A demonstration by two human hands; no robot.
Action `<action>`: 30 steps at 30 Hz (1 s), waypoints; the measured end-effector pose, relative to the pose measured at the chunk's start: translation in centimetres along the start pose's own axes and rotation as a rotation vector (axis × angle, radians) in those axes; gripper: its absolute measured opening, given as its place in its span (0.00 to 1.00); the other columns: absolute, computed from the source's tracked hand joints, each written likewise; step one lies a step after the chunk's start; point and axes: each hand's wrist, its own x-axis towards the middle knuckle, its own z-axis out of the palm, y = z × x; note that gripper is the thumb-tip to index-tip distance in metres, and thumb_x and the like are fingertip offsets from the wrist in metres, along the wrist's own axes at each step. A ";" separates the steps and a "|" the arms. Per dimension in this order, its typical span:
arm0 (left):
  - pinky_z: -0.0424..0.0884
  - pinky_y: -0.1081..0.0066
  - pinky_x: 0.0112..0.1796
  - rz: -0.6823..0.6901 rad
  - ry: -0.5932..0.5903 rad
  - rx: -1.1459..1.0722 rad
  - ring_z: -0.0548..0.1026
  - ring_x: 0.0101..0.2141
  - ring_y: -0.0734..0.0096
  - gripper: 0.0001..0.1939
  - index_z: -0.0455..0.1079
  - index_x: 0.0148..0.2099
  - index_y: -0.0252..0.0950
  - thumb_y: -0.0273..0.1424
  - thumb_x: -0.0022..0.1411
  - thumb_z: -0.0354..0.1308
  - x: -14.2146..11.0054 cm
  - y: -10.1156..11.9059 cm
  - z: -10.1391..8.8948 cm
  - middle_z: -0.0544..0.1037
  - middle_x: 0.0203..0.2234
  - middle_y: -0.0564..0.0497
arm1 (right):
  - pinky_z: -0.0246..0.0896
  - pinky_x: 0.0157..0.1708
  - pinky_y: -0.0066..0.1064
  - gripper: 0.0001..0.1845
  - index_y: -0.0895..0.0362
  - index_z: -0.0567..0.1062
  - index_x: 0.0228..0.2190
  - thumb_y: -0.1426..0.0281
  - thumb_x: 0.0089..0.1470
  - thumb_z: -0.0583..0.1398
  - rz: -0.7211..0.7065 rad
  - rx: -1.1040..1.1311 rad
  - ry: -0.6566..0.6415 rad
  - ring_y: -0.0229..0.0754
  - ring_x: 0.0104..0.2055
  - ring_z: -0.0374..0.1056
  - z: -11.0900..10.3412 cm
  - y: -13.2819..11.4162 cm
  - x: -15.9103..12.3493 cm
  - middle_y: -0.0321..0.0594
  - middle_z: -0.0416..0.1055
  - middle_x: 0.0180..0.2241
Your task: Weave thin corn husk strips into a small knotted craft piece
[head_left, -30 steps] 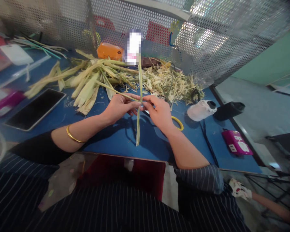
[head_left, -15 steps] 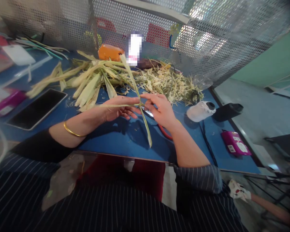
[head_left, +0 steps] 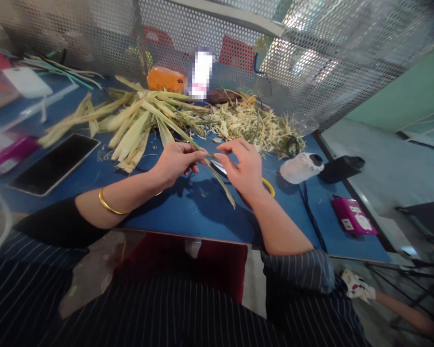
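My left hand (head_left: 175,163) pinches a long pale-green corn husk strip (head_left: 224,187) between thumb and fingers. The strip runs slantwise from the husk pile side down toward the table's front. Close by on the right, the thumb and forefinger of my right hand (head_left: 244,166) come together at a short end beside the crossing point. Scissors (head_left: 219,166) lie beneath my right hand, their blades partly showing and a yellow handle loop visible. Behind my left hand spreads a heap of corn husks (head_left: 132,132). Shredded husk bits (head_left: 253,126) are piled behind my right hand.
On the blue table (head_left: 188,217) lie a black-screened phone (head_left: 56,164) at left and a purple power strip (head_left: 353,216) at right. White (head_left: 300,168) and black thread spools (head_left: 342,168) stand at right. An orange pack (head_left: 166,78) rests by the perforated metal screen (head_left: 217,29).
The diagonal strip has tilted lower and lies flatter. My left hand has turned from spread fingers to a pinch. The sideways strip no longer stretches over my left forearm.
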 end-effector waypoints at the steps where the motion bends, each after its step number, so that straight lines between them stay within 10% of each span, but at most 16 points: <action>1: 0.57 0.78 0.16 0.014 0.034 0.000 0.67 0.16 0.81 0.11 0.76 0.31 0.31 0.35 0.53 0.66 0.0 0.0 0.0 0.77 0.21 0.49 | 0.57 0.41 0.34 0.12 0.55 0.74 0.36 0.60 0.59 0.58 0.014 0.004 -0.019 0.41 0.37 0.68 0.0 -0.3 -0.1 0.41 0.74 0.35; 8: 0.57 0.77 0.15 0.028 0.114 -0.019 0.65 0.14 0.82 0.08 0.73 0.30 0.30 0.31 0.56 0.63 0.3 -0.5 0.5 0.72 0.15 0.54 | 0.49 0.32 0.30 0.15 0.56 0.68 0.24 0.65 0.61 0.54 -0.028 -0.064 -0.256 0.36 0.27 0.60 1.1 -1.5 -0.8 0.34 0.68 0.23; 20: 0.59 0.80 0.16 -0.117 -0.015 -0.148 0.68 0.17 0.82 0.07 0.75 0.32 0.31 0.29 0.50 0.66 0.4 -0.2 -0.1 0.79 0.25 0.49 | 0.51 0.33 0.32 0.16 0.56 0.74 0.30 0.59 0.61 0.53 -0.045 -0.155 -0.110 0.38 0.29 0.63 0.4 -1.6 -0.8 0.39 0.72 0.28; 23: 0.61 0.79 0.16 -0.150 -0.168 0.029 0.71 0.17 0.79 0.06 0.76 0.30 0.31 0.29 0.50 0.65 -0.4 0.1 0.2 0.80 0.25 0.46 | 0.55 0.33 0.31 0.17 0.56 0.76 0.33 0.55 0.58 0.57 0.123 0.008 0.028 0.37 0.29 0.62 0.2 -1.3 -0.5 0.39 0.71 0.28; 30: 0.60 0.79 0.14 -0.214 -0.522 0.227 0.73 0.17 0.75 0.11 0.76 0.27 0.33 0.36 0.53 0.62 -2.0 -0.1 1.6 0.81 0.27 0.44 | 0.55 0.26 0.27 0.13 0.57 0.75 0.29 0.59 0.50 0.64 0.440 0.682 -0.274 0.33 0.24 0.59 1.0 -0.8 0.1 0.32 0.68 0.23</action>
